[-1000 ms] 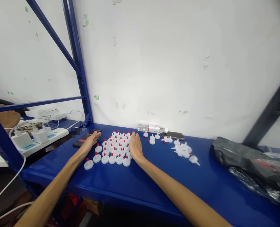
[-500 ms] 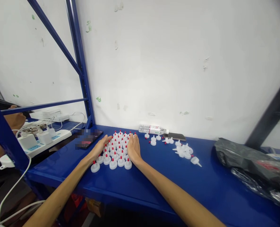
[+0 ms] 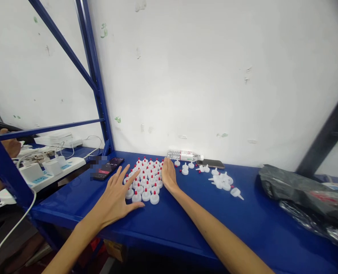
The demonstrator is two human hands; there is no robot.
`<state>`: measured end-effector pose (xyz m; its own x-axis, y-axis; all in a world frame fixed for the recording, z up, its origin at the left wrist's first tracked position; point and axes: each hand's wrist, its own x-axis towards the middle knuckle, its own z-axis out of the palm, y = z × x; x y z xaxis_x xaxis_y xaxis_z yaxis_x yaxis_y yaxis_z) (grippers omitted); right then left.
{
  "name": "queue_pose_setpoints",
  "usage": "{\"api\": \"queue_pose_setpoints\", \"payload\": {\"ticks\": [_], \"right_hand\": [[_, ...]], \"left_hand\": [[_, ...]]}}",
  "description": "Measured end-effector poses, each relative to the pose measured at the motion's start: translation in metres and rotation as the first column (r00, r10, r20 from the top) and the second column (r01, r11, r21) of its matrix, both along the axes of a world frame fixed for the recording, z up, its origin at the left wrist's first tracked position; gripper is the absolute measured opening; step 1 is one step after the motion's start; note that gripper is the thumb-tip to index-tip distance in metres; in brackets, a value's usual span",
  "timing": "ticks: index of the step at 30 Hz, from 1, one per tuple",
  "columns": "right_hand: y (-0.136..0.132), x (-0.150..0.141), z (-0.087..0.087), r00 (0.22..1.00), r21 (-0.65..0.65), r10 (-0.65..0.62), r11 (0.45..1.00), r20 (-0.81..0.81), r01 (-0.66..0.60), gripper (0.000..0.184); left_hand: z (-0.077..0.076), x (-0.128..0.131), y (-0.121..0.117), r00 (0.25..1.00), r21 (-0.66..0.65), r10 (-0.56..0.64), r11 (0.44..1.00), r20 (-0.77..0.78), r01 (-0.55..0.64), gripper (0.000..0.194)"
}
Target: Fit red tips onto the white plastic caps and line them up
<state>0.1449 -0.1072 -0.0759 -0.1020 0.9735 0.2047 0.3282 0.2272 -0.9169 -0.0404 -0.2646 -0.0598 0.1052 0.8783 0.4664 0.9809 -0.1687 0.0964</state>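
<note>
Several white nozzle caps with red tips (image 3: pixel 146 186) stand upright in a tight cluster on the blue table (image 3: pixel 203 213). At the cluster's near left, my left hand (image 3: pixel 116 196) is open with fingers spread, its palm over the front left caps and hiding some of them. Along the right side, my right hand (image 3: pixel 169 175) stands on edge with fingers stretched out together, close against the outer caps. Neither hand grips anything. Farther right lie loose white nozzle caps (image 3: pixel 221 180), some tipped over and without red tips.
A plastic bottle (image 3: pixel 185 155) lies against the wall beside a dark phone (image 3: pixel 211 163). At left are a phone showing a timer (image 3: pixel 108 168) and a power strip (image 3: pixel 69 165). A grey plastic bag (image 3: pixel 300 198) lies at right. Another person's hand (image 3: pixel 11 146) shows at far left.
My left hand has moved from the cluster's left side toward me, its fingers spreading over the front left caps. My right hand has shifted slightly right, off the caps it partly covered.
</note>
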Motion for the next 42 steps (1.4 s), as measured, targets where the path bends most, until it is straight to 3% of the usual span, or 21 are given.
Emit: {"api": "queue_pose_setpoints", "payload": {"ticks": [2, 8, 14, 17, 21, 25, 29, 33, 37, 42], "right_hand": [[0.000, -0.002, -0.003, 1.000, 0.014, 0.013, 1.000, 0.013, -0.014, 0.072], [0.001, -0.004, -0.006, 0.999, 0.032, 0.006, 0.999, 0.042, -0.007, 0.074], [0.001, -0.006, -0.007, 0.995, 0.075, -0.035, 0.997, 0.092, 0.028, 0.072], [0.001, -0.005, -0.002, 0.988, 0.157, -0.085, 0.986, 0.132, 0.064, 0.064], [0.002, 0.016, 0.017, 0.964, 0.351, -0.141, 0.935, 0.225, 0.055, 0.048], [0.003, 0.063, 0.029, 0.897, 0.511, -0.131, 0.852, 0.423, -0.117, 0.027], [0.011, 0.103, 0.022, 0.776, 0.514, -0.142, 0.819, 0.615, -0.258, 0.024], [0.021, 0.113, 0.012, 0.678, 0.468, -0.152, 0.828, 0.719, -0.310, 0.023], [0.026, 0.108, 0.008, 0.628, 0.412, -0.133, 0.852, 0.767, -0.322, 0.020], [0.019, 0.110, 0.010, 0.651, 0.381, -0.096, 0.871, 0.753, -0.312, 0.017]], "left_hand": [[-0.002, 0.000, 0.005, 0.999, -0.020, 0.012, 1.000, -0.041, -0.013, 0.100], [0.004, -0.002, 0.026, 0.999, -0.186, -0.034, 0.982, 0.030, 0.039, 0.096], [0.003, -0.002, 0.026, 0.999, -0.116, -0.047, 0.992, -0.013, 0.045, 0.095], [0.005, 0.002, 0.022, 0.996, -0.013, -0.043, 0.999, -0.073, 0.042, 0.087], [0.022, 0.031, 0.018, 0.992, 0.148, -0.112, 0.982, -0.063, 0.120, 0.055], [0.043, 0.088, 0.017, 0.969, 0.258, -0.247, 0.936, 0.000, 0.239, 0.031], [0.047, 0.144, 0.020, 0.937, 0.151, -0.344, 0.931, 0.059, 0.332, 0.025], [0.039, 0.173, 0.027, 0.964, 0.018, -0.259, 0.966, 0.060, 0.259, 0.025], [0.030, 0.175, 0.028, 0.968, -0.056, -0.241, 0.968, 0.069, 0.245, 0.024], [0.025, 0.160, 0.027, 0.980, -0.100, -0.192, 0.975, 0.058, 0.197, 0.027]]}}
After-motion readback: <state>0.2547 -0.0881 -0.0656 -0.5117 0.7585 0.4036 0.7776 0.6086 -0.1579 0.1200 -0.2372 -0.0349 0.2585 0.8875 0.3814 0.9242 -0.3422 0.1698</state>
